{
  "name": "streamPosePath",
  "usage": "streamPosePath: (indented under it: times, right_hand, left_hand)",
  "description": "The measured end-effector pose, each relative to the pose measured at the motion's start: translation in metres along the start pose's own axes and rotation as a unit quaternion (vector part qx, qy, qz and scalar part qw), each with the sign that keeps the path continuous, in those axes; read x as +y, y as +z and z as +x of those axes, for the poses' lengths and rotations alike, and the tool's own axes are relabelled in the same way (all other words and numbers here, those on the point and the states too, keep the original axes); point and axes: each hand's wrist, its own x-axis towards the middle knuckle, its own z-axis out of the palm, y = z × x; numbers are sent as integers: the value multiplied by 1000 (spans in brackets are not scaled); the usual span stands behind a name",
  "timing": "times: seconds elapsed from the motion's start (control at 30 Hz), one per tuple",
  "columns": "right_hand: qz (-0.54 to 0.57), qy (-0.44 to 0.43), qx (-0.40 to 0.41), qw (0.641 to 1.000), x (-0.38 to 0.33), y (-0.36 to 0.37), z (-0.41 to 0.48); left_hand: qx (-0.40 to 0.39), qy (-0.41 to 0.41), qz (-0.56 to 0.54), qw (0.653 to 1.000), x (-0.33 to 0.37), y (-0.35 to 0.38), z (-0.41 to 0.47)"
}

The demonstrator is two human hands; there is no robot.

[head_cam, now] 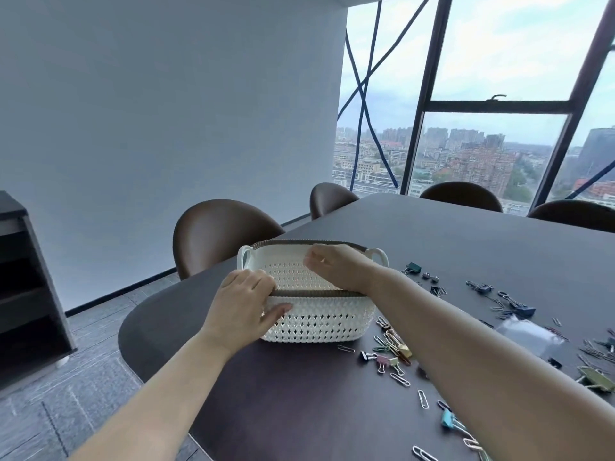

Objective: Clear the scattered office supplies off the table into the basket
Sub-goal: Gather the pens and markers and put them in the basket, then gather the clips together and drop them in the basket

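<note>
At the lower right of the frame, nearest the camera, loose paper clips (422, 399) and a pale blue binder clip (448, 419) lie on the dark counter (299, 394). The scatter runs on up the right side of the frame — a knot of coloured binder clips (389, 356) just beside the basket's near right corner, a clear plastic box (529, 334) among more clips, and dark binder clips (517, 306) farther back.

The white woven basket (319, 324) stands in the middle of the frame, its long axis running left to right, its brown rim facing up. The left hand (243, 306) grips the near left rim, fingers (266, 282) curled over the edge and thumb pressed on the outer wall, so it pinches the basket's wall. The right hand (336, 266) hangs over the basket's open mouth, fingers loosely bunched; whether they pinch anything small cannot be told.

Every supply lies to the right of the basket, on the right arm's side — so the right hand is judged the one to reach them, sweeping back from the basket toward the lower right, while the left hand steadies the basket.
</note>
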Motion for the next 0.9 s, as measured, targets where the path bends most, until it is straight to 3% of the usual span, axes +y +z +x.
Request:
streamPosePath:
  times: [0.17, 0.23, 0.33, 0.37, 0.43, 0.53, 0.57, 0.7, 0.9]
  right_hand:
    - [-24, -57, 124, 990, 12, 3, -33]
    - [-14, -55, 171, 984, 25, 5, -55]
    - [-22, -30, 188, 982, 54, 9, -94]
    - [-29, -10, 180, 983, 65, 12, -108]
    - [-36, 32, 170, 984, 85, 15, -136]
    - [-33, 74, 142, 987, 111, 13, -175]
    - [-33, 100, 126, 986, 118, 12, -189]
    - [-27, 195, 90, 976, 138, 3, -242]
    - [-22, 250, 99, 963, 148, -12, -313]
  left_hand:
    - [-33, -36, 49, 998, 4, 2, 11]
    - [-2, -47, 47, 998, 15, 1, 12]
    - [28, 51, -40, 997, 52, 4, 4]
    - [0, 92, -74, 993, 68, 7, 1]
    - [-136, 116, -146, 973, 101, 18, -2]
    - [-425, 8, -187, 885, 137, 33, -1]
    - [-473, -5, -166, 866, 147, 38, 2]
    - [-504, 2, -140, 852, 189, 46, 19]
    - [-497, 41, -197, 844, 255, 44, 27]
